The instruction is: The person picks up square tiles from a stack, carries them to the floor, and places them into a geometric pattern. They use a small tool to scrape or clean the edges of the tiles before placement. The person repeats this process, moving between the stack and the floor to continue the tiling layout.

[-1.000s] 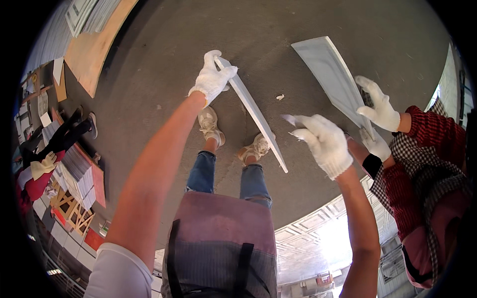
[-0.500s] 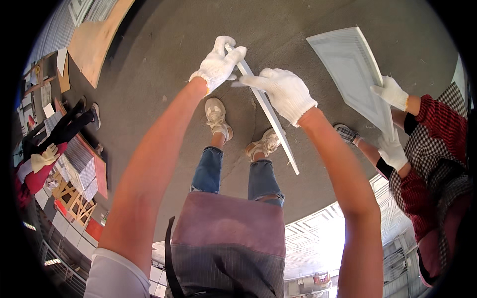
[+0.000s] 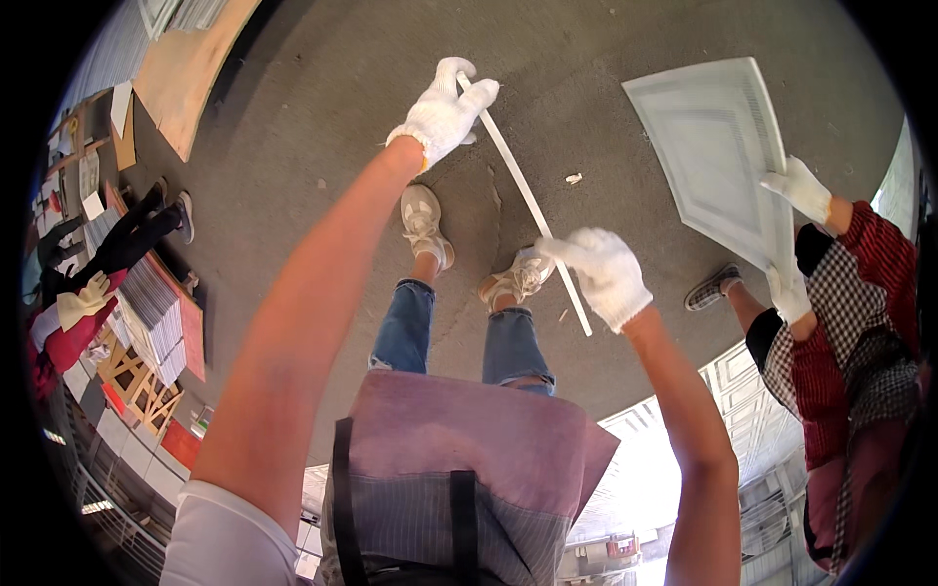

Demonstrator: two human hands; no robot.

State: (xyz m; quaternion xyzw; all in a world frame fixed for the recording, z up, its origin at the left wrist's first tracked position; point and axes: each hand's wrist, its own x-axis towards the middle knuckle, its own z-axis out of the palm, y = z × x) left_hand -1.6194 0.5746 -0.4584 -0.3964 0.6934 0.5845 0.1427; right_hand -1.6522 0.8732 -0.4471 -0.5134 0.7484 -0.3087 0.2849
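My left hand [image 3: 445,107], in a white knit glove, grips the far end of a thin white panel [image 3: 518,176] seen nearly edge-on as a narrow strip. The panel slants down to the right, above the floor and past my right shoe. My right hand [image 3: 601,273], also in a white glove, is closed, with its fingertips at the panel's edge near the lower end. Whatever lies inside those fingers is hidden. Across from it, a co-worker's gloved hands [image 3: 799,190] hold a white embossed panel [image 3: 703,146] tilted up.
A small pale scrap [image 3: 574,179] lies on the grey floor [image 3: 342,59]. Stacked panels [image 3: 156,313] and a wooden board [image 3: 191,73] stand at the left, with another person [image 3: 88,298] near the stack. Patterned white panels [image 3: 738,400] lie behind at the lower right.
My right hand has moved along the panel's edge from near my left hand toward the lower end. The left hand keeps its grip. The co-worker's panel has shifted slightly right.
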